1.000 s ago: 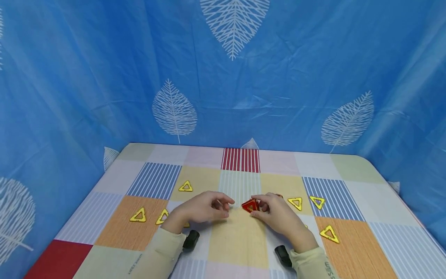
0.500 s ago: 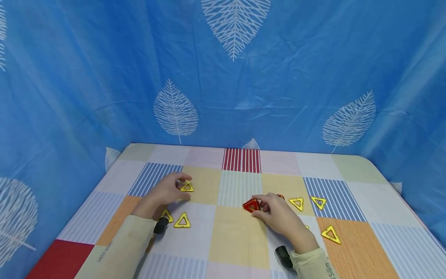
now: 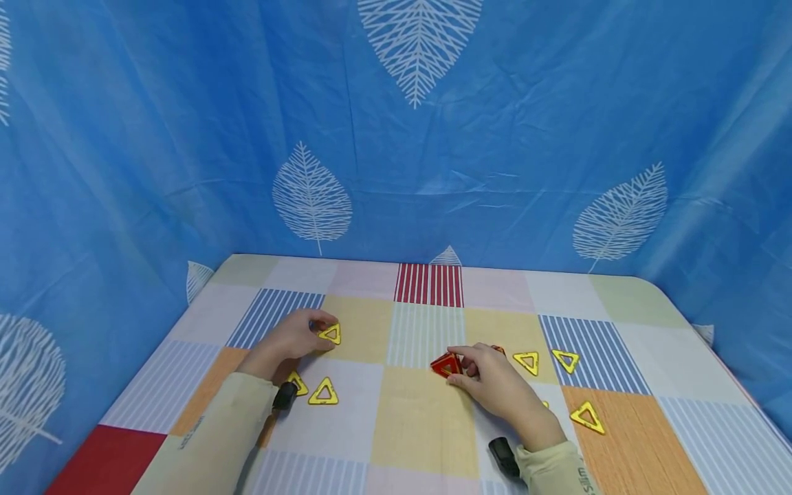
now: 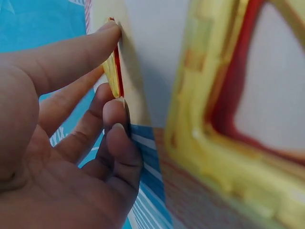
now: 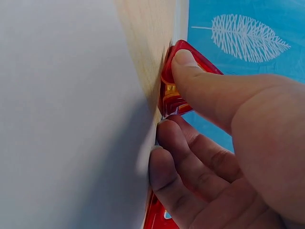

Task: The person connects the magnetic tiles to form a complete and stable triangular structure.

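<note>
My left hand (image 3: pixel 300 335), at the table's left side, pinches a yellow triangular magnetic tile (image 3: pixel 337 335) between thumb and fingers. In the left wrist view that tile (image 4: pixel 112 76) is seen edge-on, with a red inner edge. My right hand (image 3: pixel 495 378) holds a small stack or solid of red triangular magnetic tiles (image 3: pixel 442 363) near the table's middle. The right wrist view shows its thumb pressing the red tiles (image 5: pixel 170 90), which stand tilted on the cloth. Another red piece (image 3: pixel 498 349) peeks out behind the right hand, mostly hidden.
Two yellow triangles (image 3: pixel 324 402) lie near my left forearm, one partly covered by the wrist camera (image 3: pixel 286 397). Several more yellow triangles (image 3: pixel 526 355) lie right of my right hand. A blue curtain (image 3: pixel 495 137) stands behind the patchwork-covered table (image 3: pixel 427 426).
My left hand has moved from the middle to the far left and taken hold of the yellow triangular magnetic tile, now tipped slightly. The right hand has stayed in place with the red tiles.
</note>
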A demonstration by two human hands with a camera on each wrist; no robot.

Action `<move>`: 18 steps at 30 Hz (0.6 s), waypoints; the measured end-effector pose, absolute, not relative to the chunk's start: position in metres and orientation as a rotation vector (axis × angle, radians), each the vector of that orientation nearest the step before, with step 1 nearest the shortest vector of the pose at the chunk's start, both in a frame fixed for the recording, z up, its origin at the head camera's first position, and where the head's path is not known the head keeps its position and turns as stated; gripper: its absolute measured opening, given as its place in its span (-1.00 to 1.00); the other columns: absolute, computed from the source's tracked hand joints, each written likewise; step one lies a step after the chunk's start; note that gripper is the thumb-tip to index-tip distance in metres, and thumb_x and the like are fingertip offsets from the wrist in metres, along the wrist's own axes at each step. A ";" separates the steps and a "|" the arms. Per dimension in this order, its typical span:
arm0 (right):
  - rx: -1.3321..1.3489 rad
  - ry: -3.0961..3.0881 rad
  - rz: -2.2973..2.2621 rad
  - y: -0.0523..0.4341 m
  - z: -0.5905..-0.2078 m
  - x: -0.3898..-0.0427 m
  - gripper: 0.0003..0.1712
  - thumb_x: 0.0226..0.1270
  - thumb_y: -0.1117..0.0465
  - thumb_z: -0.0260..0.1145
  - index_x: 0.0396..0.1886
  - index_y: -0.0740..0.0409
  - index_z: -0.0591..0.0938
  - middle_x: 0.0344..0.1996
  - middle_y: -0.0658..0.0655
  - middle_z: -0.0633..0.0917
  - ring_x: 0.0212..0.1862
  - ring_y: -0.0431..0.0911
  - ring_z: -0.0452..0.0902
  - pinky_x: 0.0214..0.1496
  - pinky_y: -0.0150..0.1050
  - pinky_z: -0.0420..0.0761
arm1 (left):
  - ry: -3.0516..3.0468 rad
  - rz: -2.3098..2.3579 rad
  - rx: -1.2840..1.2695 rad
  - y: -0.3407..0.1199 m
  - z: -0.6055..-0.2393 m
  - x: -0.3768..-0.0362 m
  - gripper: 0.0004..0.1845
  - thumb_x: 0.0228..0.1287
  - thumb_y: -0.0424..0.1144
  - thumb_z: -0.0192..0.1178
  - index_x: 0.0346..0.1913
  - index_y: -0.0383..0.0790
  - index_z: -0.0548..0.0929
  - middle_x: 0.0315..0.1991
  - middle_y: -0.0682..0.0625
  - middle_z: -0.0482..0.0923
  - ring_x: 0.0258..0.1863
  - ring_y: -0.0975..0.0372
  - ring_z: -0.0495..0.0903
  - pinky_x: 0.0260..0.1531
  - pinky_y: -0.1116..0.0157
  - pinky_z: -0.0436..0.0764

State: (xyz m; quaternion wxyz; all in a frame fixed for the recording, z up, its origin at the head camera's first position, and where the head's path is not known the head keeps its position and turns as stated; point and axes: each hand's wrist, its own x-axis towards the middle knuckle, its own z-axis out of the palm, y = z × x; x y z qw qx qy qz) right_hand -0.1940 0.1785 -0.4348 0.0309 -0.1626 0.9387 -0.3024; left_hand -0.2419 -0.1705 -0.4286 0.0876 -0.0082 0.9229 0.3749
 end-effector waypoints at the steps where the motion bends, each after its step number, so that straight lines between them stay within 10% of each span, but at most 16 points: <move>1: -0.500 2.893 -0.932 0.178 -0.435 -0.194 -0.45 0.23 0.17 0.53 0.22 0.09 0.66 -0.33 -0.08 0.57 -0.35 -0.26 0.44 -0.20 -0.22 0.55 | 2.749 1.113 -0.012 -0.171 -0.429 -0.242 -0.54 0.14 -0.39 0.46 0.15 -0.23 0.69 -0.05 -0.09 0.58 -0.08 0.03 0.48 -0.01 0.08 0.52; 18: -0.490 2.899 -0.917 0.178 -0.435 -0.194 -0.46 0.22 0.18 0.53 0.22 0.10 0.66 -0.28 -0.06 0.59 -0.32 -0.26 0.46 -0.17 -0.20 0.57 | 2.768 1.071 -0.016 -0.168 -0.429 -0.241 -0.51 0.07 -0.29 0.54 0.11 -0.22 0.70 0.00 -0.10 0.59 -0.04 0.01 0.50 0.06 0.03 0.52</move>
